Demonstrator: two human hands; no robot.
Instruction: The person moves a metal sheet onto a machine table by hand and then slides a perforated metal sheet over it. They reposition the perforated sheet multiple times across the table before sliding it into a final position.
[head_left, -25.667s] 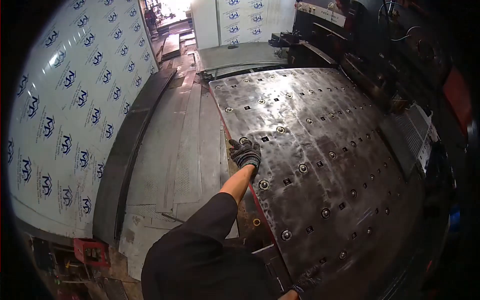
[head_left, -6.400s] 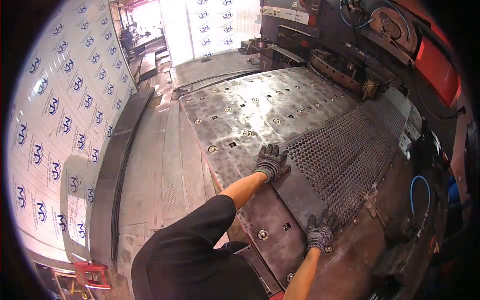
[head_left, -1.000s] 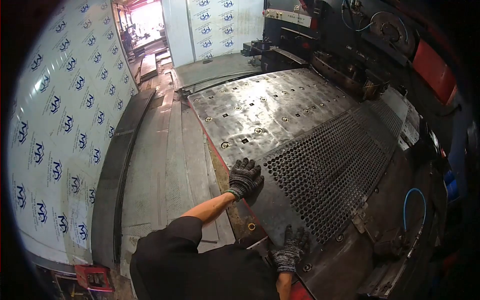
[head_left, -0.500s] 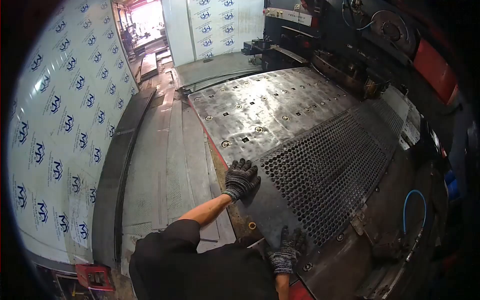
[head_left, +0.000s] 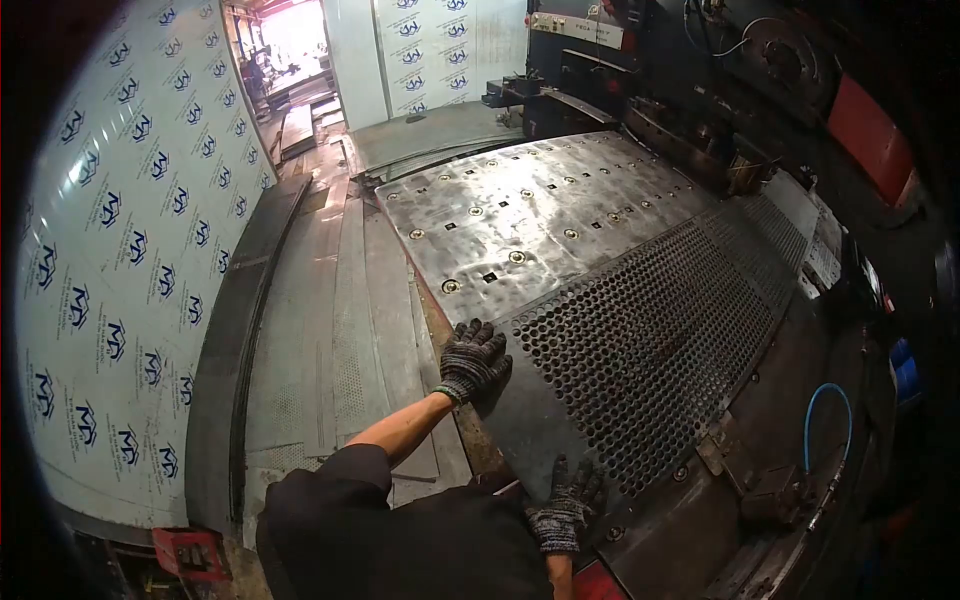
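A dark perforated metal sheet [head_left: 640,335] with rows of round holes and a plain border lies on the machine bed. My left hand [head_left: 474,362], in a grey-black knit glove, rests on the sheet's left corner with its fingers stretched out; the thumb is hard to make out. Nearer my body, my right hand [head_left: 566,506] in a matching glove lies on the plain border, fingers spread and pointing away from me. Beyond the sheet is a shiny steel table top [head_left: 540,215] with bolts and small square holes.
Dark machinery [head_left: 690,100] stands along the back right. A blue hose [head_left: 828,388] curves at the right. Left of the bed, flat metal sheets [head_left: 340,330] lie on the floor beside a long dark stack [head_left: 225,370] and a logo-printed wall panel [head_left: 120,260].
Both hands and the perforated sheet have shifted slightly left and toward me. The sheet's border now covers a brass-coloured ring that showed by the bed's edge earlier.
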